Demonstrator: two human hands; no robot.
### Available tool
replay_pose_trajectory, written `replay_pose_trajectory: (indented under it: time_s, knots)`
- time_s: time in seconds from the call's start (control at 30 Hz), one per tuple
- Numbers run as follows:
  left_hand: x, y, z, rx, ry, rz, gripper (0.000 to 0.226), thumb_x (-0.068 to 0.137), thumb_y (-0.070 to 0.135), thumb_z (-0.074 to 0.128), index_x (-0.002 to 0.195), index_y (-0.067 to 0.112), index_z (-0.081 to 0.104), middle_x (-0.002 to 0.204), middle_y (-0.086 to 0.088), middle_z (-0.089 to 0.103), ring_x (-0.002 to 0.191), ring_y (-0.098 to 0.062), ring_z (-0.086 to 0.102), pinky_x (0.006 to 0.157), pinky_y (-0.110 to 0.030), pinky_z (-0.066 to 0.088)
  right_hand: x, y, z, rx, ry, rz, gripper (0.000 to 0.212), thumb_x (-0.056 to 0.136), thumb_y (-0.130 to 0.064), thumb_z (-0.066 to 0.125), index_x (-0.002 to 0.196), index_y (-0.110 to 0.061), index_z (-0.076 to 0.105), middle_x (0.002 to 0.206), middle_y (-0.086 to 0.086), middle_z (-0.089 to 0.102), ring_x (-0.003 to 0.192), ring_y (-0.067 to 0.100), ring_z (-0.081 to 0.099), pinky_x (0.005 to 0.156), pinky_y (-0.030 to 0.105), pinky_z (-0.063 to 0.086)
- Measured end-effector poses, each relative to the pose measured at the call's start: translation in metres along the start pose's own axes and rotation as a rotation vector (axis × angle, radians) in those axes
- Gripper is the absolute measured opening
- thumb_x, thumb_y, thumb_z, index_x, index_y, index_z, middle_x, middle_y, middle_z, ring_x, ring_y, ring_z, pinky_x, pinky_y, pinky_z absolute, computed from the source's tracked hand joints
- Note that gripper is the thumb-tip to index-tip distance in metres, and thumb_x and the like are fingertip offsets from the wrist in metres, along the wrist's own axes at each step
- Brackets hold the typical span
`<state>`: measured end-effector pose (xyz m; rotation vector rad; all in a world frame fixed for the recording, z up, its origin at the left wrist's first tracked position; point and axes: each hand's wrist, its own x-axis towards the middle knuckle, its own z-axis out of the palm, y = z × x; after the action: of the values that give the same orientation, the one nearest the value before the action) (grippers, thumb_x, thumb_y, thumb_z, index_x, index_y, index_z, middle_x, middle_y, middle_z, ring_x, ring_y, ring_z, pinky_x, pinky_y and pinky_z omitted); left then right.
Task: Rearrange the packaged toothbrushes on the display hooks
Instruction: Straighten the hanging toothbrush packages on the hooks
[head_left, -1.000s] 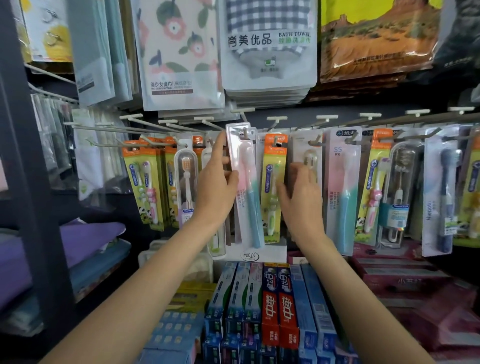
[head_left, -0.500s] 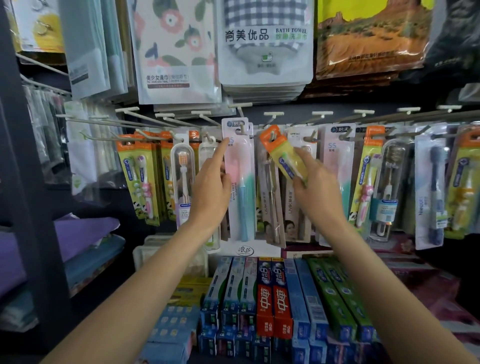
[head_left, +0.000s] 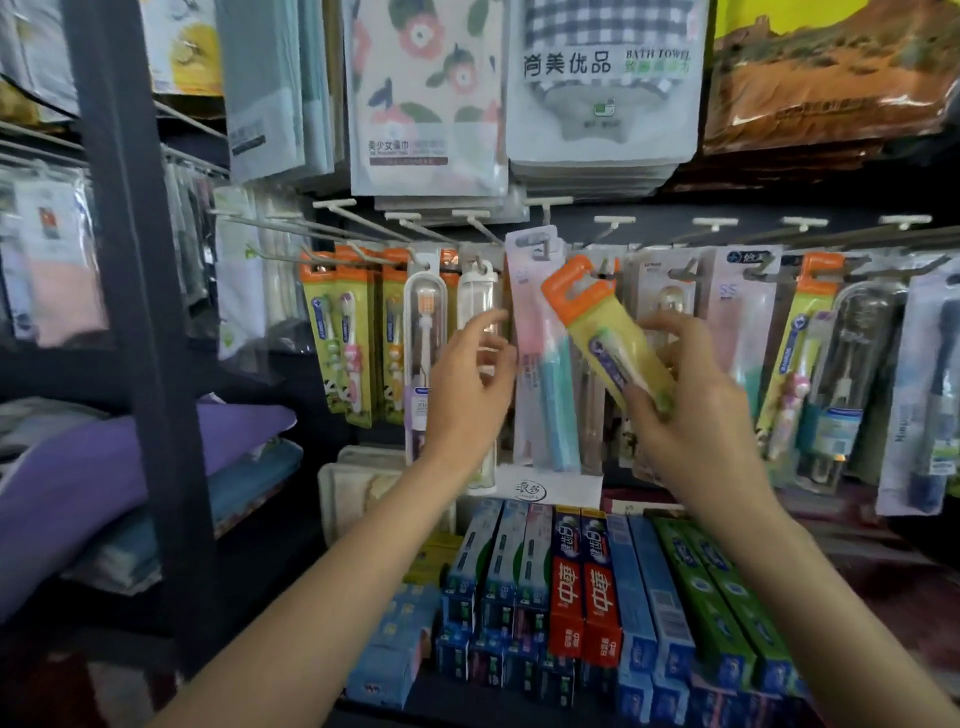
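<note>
My right hand (head_left: 691, 410) grips a yellow toothbrush pack with an orange top (head_left: 602, 332), tilted with its hanger end up and to the left, off the hooks. My left hand (head_left: 467, 384) is open with fingers spread, just left of a pink-and-teal toothbrush pack (head_left: 545, 364) that hangs on a centre hook. More yellow-and-orange packs (head_left: 337, 332) hang at the left, and a clear-cased toothbrush (head_left: 425, 343) hangs beside them. Other packs (head_left: 810, 353) hang to the right.
Packaged towels (head_left: 597, 88) hang above the hooks. Several toothpaste boxes (head_left: 587, 587) lie stacked on the shelf below. A dark upright post (head_left: 140, 312) stands at the left, with folded purple cloth (head_left: 104, 467) behind it. Bare hook ends (head_left: 613, 221) stick out forward.
My right hand took the yellow pack off its hook and drew it down and toward me. My left hand let go of the pink-and-teal pack and opened.
</note>
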<state>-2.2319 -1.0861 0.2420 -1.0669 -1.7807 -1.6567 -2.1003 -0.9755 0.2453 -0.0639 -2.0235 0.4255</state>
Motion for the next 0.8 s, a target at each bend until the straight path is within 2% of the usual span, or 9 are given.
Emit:
replay_pose_trajectory:
  time_s: [0.07, 0.13, 0.23, 0.33, 0.43, 0.5, 0.6, 0.7, 0.8]
  knots:
    - [-0.01, 0.007, -0.013, -0.176, 0.007, -0.044, 0.018, 0.095, 0.011, 0.048, 0.108, 0.015, 0.059, 0.094, 0.004, 0.063, 0.084, -0.002, 0.06, 0.069, -0.012, 0.047, -0.003, -0.011, 0.019, 0.074, -0.077, -0.05, 0.049, 0.086, -0.003, 0.059, 0.128, -0.017, 0.038, 0.093, -0.011, 0.052, 0.069, 0.01, 0.055, 0.055, 0.017, 0.047]
    - [-0.014, 0.01, -0.03, -0.291, 0.025, -0.112, 0.014, 0.095, 0.011, 0.048, 0.098, 0.015, 0.061, 0.088, 0.005, 0.063, 0.075, 0.006, 0.06, 0.064, -0.009, 0.046, 0.001, -0.021, 0.043, 0.146, -0.139, -0.082, 0.047, 0.086, -0.004, 0.059, 0.128, -0.016, 0.039, 0.089, -0.015, 0.051, 0.065, 0.001, 0.051, 0.055, 0.01, 0.043]
    - [-0.011, -0.001, -0.057, -0.38, 0.065, -0.238, 0.013, 0.091, 0.007, 0.054, 0.096, 0.018, 0.061, 0.086, 0.003, 0.066, 0.074, -0.003, 0.063, 0.066, -0.016, 0.049, 0.012, -0.038, 0.08, 0.295, -0.205, -0.051, 0.047, 0.086, -0.008, 0.061, 0.127, -0.018, 0.041, 0.085, -0.019, 0.05, 0.066, -0.006, 0.051, 0.057, 0.005, 0.041]
    - [-0.002, -0.025, -0.087, -0.427, 0.198, -0.377, 0.018, 0.09, 0.0, 0.052, 0.104, 0.008, 0.061, 0.079, -0.003, 0.065, 0.069, -0.011, 0.06, 0.065, -0.022, 0.05, 0.017, -0.05, 0.114, 0.466, -0.374, -0.004, 0.053, 0.084, -0.014, 0.066, 0.127, -0.026, 0.039, 0.095, -0.022, 0.052, 0.078, -0.006, 0.055, 0.063, 0.004, 0.043]
    - [0.012, -0.042, -0.118, -0.462, 0.348, -0.492, 0.015, 0.09, -0.002, 0.051, 0.098, 0.006, 0.061, 0.068, 0.0, 0.063, 0.054, -0.004, 0.057, 0.05, -0.015, 0.046, 0.016, -0.05, 0.146, 0.608, -0.621, 0.062, 0.05, 0.084, -0.013, 0.066, 0.125, -0.025, 0.04, 0.113, -0.005, 0.057, 0.094, 0.009, 0.061, 0.066, 0.013, 0.048]
    - [0.02, -0.05, -0.133, -0.45, 0.376, -0.553, 0.014, 0.091, -0.002, 0.05, 0.091, 0.01, 0.058, 0.069, 0.0, 0.059, 0.045, 0.0, 0.053, 0.041, -0.012, 0.042, 0.014, -0.045, 0.161, 0.706, -0.689, 0.115, 0.04, 0.088, -0.009, 0.06, 0.122, -0.022, 0.044, 0.111, 0.002, 0.062, 0.089, 0.015, 0.065, 0.065, 0.022, 0.05]
    - [0.029, -0.065, -0.141, -0.443, 0.35, -0.567, 0.012, 0.091, -0.002, 0.05, 0.095, 0.007, 0.057, 0.076, -0.003, 0.06, 0.056, -0.003, 0.058, 0.048, -0.011, 0.047, 0.016, -0.042, 0.172, 0.822, -0.705, 0.246, 0.023, 0.096, -0.012, 0.047, 0.114, -0.023, 0.056, 0.098, 0.003, 0.066, 0.079, 0.015, 0.063, 0.063, 0.024, 0.049]
    - [0.037, -0.079, -0.141, -0.413, 0.36, -0.56, 0.014, 0.091, 0.0, 0.052, 0.1, 0.008, 0.058, 0.079, -0.001, 0.062, 0.072, -0.008, 0.059, 0.062, -0.011, 0.051, 0.022, -0.04, 0.182, 0.865, -0.704, 0.315, 0.023, 0.097, -0.016, 0.044, 0.114, -0.024, 0.057, 0.098, 0.0, 0.066, 0.08, 0.012, 0.065, 0.074, 0.034, 0.053]
    - [0.047, -0.091, -0.138, -0.384, 0.42, -0.544, 0.021, 0.091, 0.001, 0.053, 0.11, 0.007, 0.058, 0.08, 0.0, 0.059, 0.071, -0.009, 0.055, 0.062, -0.011, 0.049, 0.027, -0.049, 0.194, 0.735, -0.663, 0.186, 0.051, 0.092, -0.012, 0.055, 0.135, -0.029, 0.035, 0.107, 0.0, 0.064, 0.088, 0.013, 0.065, 0.076, 0.032, 0.054]
